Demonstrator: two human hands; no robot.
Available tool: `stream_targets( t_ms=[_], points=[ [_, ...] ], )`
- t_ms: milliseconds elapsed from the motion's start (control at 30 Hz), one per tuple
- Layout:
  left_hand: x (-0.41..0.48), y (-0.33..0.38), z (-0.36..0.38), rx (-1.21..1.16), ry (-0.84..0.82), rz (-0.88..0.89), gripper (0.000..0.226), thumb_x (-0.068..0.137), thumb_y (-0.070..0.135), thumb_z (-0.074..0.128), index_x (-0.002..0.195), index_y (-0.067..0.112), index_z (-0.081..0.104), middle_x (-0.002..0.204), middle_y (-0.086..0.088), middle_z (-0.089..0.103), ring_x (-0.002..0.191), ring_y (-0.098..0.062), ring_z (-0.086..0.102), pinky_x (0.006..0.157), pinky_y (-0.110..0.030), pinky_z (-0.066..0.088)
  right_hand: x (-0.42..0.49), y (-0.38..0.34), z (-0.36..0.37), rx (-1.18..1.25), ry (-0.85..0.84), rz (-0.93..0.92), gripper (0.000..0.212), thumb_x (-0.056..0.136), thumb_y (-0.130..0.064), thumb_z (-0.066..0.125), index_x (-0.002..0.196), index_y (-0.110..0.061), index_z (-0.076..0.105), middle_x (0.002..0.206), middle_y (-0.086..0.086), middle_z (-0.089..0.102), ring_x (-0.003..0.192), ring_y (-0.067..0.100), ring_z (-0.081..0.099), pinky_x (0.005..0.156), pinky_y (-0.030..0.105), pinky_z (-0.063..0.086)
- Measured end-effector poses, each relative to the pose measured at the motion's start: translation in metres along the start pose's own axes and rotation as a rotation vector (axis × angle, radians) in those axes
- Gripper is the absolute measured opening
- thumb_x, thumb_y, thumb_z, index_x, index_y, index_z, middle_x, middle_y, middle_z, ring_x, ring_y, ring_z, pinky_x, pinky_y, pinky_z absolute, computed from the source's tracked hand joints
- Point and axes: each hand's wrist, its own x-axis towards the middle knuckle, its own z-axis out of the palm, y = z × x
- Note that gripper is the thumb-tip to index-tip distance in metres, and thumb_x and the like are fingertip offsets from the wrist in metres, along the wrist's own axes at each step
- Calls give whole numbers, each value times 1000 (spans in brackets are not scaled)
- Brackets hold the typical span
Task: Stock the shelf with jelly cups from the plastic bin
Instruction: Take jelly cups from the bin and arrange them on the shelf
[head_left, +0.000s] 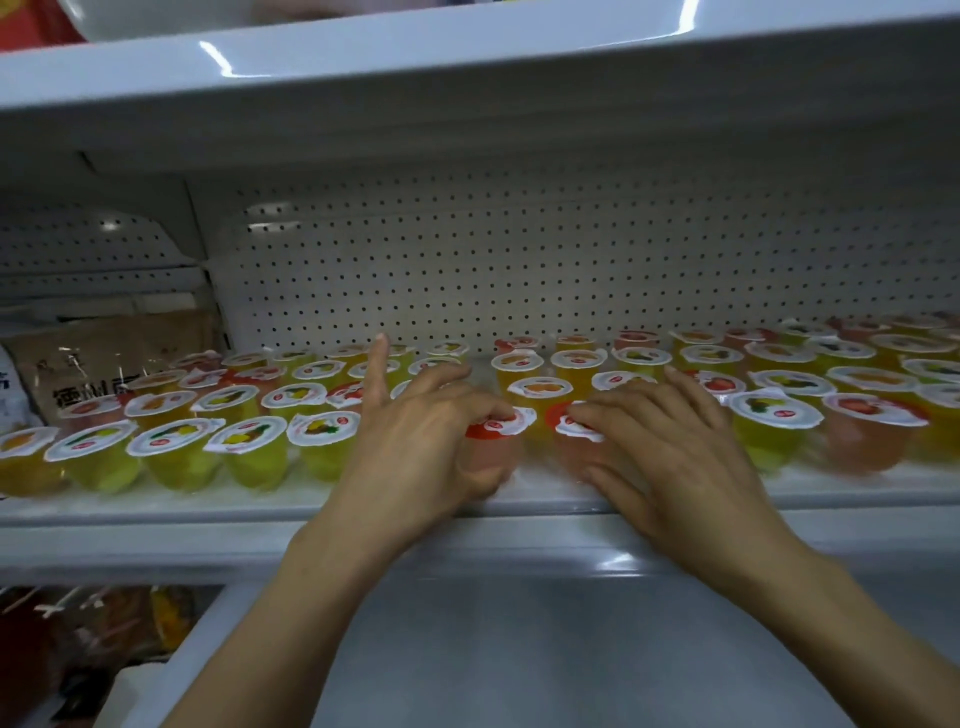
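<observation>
**Two pink cups, one under each hand, at the shelf's front edge**

Both cups stand upright, lids up, side by side in the front row of the shelf (156, 514), just apart from each other. The left pink cup (491, 452) lies directly beneath the left hand (421, 441): curled fingers press its lid, the thumb wraps its lower side, and the index finger (379, 364) sticks up free. The right pink cup (571, 452) sits under the fingertips of the right hand (670, 447), whose fingers arch over the lid with the thumb against the cup's wall. Each hand covers its own cup from the near side and above, so any release means drawing back toward the person. Yellow-green cups (254, 452) flank the pair on the left, a green cup (769, 431) on the right, orange cups (540, 395) just behind. Further rows run back to the pegboard (519, 260). No plastic bin is in view.
</observation>
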Motion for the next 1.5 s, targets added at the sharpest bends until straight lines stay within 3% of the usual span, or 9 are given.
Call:
stream_targets(
  t_ms=[133,233,400,733,833,900,1033,1267,1500],
  points=[
    [0,2,-4,-9,14,-4,48,66,57,71,112,40,67,113,21,66,131,-8,46,115,-43,-18,0,1,-3,-9,-26,-6,38,86,-41,50,115,-22,67,112,-1,68,104,26,63,106,49,34],
    [-3,2,-12,-37,21,-29,67,62,71,49,119,39,63,121,16,64,130,-8,47,118,-42,-13,-1,3,-7,-5,-64,-5,40,85,-43,48,117,-25,64,113,2,67,103,28,62,104,52,36],
    [-10,-1,-16,-48,-34,-72,79,61,77,39,126,38,58,128,15,58,128,-6,47,118,-43,-8,2,7,-10,2,-107,-9,41,85,-46,47,118,-27,63,111,1,66,103,29,62,103,53,35],
    [-1,1,-2,60,-32,-36,58,65,72,42,104,38,68,96,14,69,105,-12,62,115,-46,2,5,2,-13,-32,-145,13,41,86,-48,43,111,-26,67,104,2,68,99,29,64,102,53,34],
    [5,0,-16,15,-93,-22,70,65,80,34,116,41,63,114,19,64,119,-7,52,118,-42,-6,9,6,-22,-8,-124,0,44,86,-54,42,116,-30,65,109,-2,67,101,25,63,102,51,34],
    [17,-8,-31,-74,-159,-40,75,69,82,26,126,44,57,128,22,56,126,-2,43,119,-35,2,21,14,-33,38,-100,14,44,89,-56,40,120,-32,61,112,-5,67,101,20,60,98,43,36],
    [57,-33,-50,-223,-201,5,44,88,64,49,121,38,62,121,21,61,109,3,54,97,-25,43,72,38,-55,158,-369,117,38,90,-54,48,125,-42,56,120,-17,63,104,11,59,89,36,49],
    [127,-63,-17,-305,-521,22,24,90,28,67,114,30,70,108,13,70,96,3,63,83,-14,49,132,77,-16,139,-744,96,31,91,-44,59,122,-41,59,123,-19,59,106,3,56,93,31,50],
    [184,-74,31,-223,-619,-3,37,90,21,66,126,26,63,127,2,63,112,-13,60,95,-27,49,169,100,35,131,-828,146,33,92,-29,61,125,-31,59,132,-7,51,114,10,52,95,27,46]
  ],
)
